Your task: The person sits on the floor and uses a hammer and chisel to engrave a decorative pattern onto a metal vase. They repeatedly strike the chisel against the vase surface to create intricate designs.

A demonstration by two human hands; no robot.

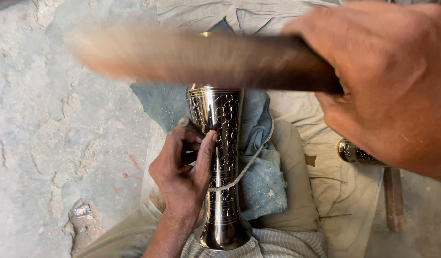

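A tall dark metal vase (pixel 222 157) with shiny engraved patterns lies lengthwise across my lap on a blue cloth (pixel 261 157). My left hand (pixel 184 167) pinches a small chisel (pixel 191 126) against the vase's side, with the thumb resting on the metal. My right hand (pixel 390 81) is raised close to the camera, gripping a wooden mallet (pixel 191 57) that is blurred by motion and crosses above the vase's upper end. A thin cord (pixel 244 169) runs around the vase's waist.
A second engraved metal piece (pixel 356 154) lies at the right, partly behind my right hand. A wooden stick (pixel 393 198) rests near it. Beige cloth (pixel 306 200) covers my legs. Rough concrete floor (pixel 53 124) spreads to the left, with a small wrapper (pixel 82 210).
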